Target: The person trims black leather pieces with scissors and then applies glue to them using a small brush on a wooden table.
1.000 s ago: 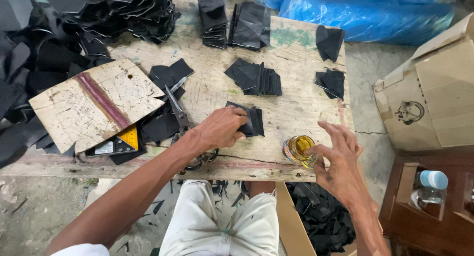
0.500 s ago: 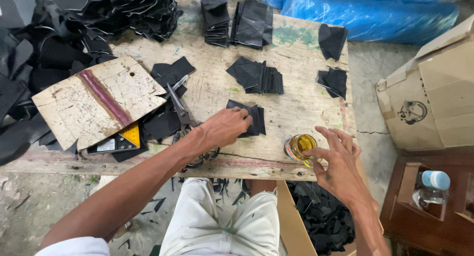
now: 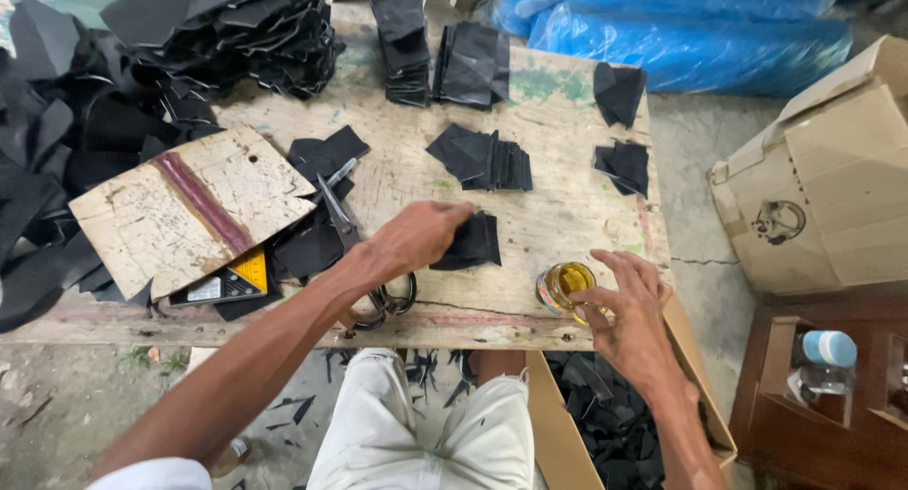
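Wooden worktable, black cut pieces scattered. Left hand, fingers flat and together, presses a small stack of black pieces lying beneath its fingertips. Right hand, fingers spread, hovers over the open tin of yellowish, probably adhesive, liquid just beyond its fingertips. Step: gluing; next requires dipping.

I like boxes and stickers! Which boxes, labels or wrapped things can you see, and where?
Cardboard box: right of the table, brown, with a round dark drawing.
Small open can: by the right hand, round, colourful band.
Label card: under the wooden board, yellow, white, black.
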